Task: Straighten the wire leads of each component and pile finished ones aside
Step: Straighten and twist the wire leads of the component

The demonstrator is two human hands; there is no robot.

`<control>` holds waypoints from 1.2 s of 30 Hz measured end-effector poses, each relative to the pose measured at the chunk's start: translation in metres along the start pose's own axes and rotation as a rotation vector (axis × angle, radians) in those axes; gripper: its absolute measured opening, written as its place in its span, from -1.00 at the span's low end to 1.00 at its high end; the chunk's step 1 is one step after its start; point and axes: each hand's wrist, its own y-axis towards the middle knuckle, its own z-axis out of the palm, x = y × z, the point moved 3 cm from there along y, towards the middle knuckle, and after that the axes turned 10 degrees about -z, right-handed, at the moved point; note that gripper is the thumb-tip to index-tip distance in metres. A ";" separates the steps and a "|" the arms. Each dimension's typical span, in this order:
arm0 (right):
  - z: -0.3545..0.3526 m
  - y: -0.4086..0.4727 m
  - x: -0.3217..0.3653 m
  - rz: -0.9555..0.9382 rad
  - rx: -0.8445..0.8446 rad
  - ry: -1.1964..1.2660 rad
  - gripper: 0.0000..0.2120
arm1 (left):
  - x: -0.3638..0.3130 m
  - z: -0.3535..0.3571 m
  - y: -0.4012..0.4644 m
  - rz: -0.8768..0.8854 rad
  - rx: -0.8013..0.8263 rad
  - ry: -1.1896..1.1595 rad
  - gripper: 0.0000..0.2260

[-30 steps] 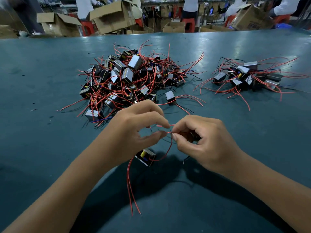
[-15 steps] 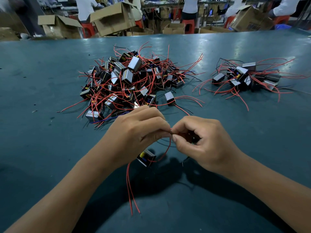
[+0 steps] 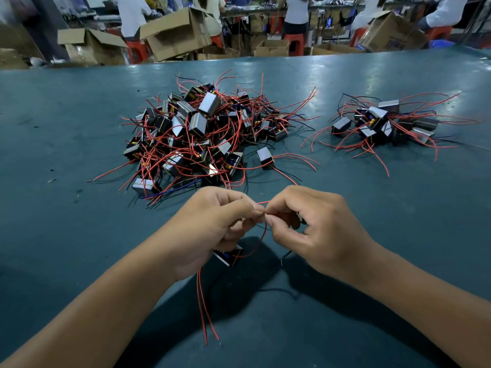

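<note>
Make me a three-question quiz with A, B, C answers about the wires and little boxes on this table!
1. Where is the bigger pile of components?
A. left of the smaller pile
B. right of it
C. in a carton

2. What colour is the wire pinched between both hands?
A. green
B. red
C. white

3. What is the left hand doing?
A. lying flat
B. pointing
C. pinching the wire

Answers: 1 A, the smaller pile lies to its right on the table. 2 B, it loops red down to the component under the hand. 3 C, its fingertips meet the right hand on the wire.
</note>
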 end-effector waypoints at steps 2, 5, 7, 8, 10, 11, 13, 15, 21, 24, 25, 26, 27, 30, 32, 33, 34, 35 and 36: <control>0.000 0.001 0.001 -0.018 0.016 -0.029 -0.96 | 0.003 0.003 0.001 -0.020 -0.013 -0.023 -0.84; -0.002 0.000 -0.003 0.063 -0.018 0.069 -0.96 | 0.002 0.000 0.003 0.083 -0.057 0.077 -0.82; -0.002 -0.001 -0.005 0.129 -0.038 0.151 -0.94 | -0.003 -0.009 0.001 0.257 -0.143 0.280 -0.87; -0.002 -0.002 -0.006 0.150 -0.041 0.173 -0.93 | -0.006 -0.013 -0.001 0.365 -0.187 0.415 -0.93; -0.001 -0.002 -0.008 0.171 -0.040 0.196 -0.93 | -0.011 -0.016 -0.005 0.576 -0.260 0.679 -0.90; -0.001 -0.002 -0.008 0.177 -0.038 0.210 -0.93 | -0.012 -0.015 -0.006 0.659 -0.277 0.757 -0.88; -0.001 -0.002 -0.008 0.185 -0.038 0.244 -0.93 | -0.015 -0.012 -0.008 0.762 -0.289 0.812 -0.89; -0.001 -0.002 -0.008 0.182 -0.039 0.264 -0.93 | -0.015 -0.011 -0.009 0.814 -0.300 0.817 -0.89; 0.000 -0.004 -0.010 0.177 -0.044 0.277 -0.92 | -0.015 -0.008 -0.010 0.855 -0.298 0.773 -0.86; -0.001 -0.005 -0.011 0.187 -0.058 0.288 -0.91 | -0.014 -0.006 -0.009 0.829 -0.277 0.755 -0.82; -0.001 -0.005 -0.011 0.190 -0.061 0.294 -0.92 | -0.014 -0.005 -0.009 0.825 -0.278 0.755 -0.81; -0.002 -0.005 -0.012 0.192 -0.064 0.298 -0.92 | -0.014 -0.005 -0.009 0.826 -0.285 0.759 -0.80; -0.002 -0.005 -0.012 0.192 -0.065 0.302 -0.91 | -0.014 -0.005 -0.010 0.831 -0.297 0.767 -0.80; -0.002 -0.004 -0.011 0.196 -0.061 0.310 -0.91 | -0.017 -0.008 -0.011 0.856 -0.340 0.773 -0.84; -0.002 -0.004 -0.011 0.194 -0.058 0.313 -0.91 | -0.018 -0.009 -0.010 0.872 -0.338 0.757 -0.87; -0.002 -0.004 -0.011 0.193 -0.057 0.317 -0.92 | -0.017 -0.009 -0.010 0.878 -0.329 0.753 -0.87; -0.002 -0.005 -0.011 0.191 -0.057 0.322 -0.92 | -0.017 -0.009 -0.009 0.882 -0.320 0.752 -0.87; -0.002 -0.005 -0.011 0.190 -0.055 0.328 -0.92 | -0.016 -0.008 -0.009 0.883 -0.315 0.753 -0.87; -0.002 -0.005 -0.011 0.190 -0.053 0.333 -0.92 | -0.016 -0.008 -0.008 0.880 -0.310 0.750 -0.86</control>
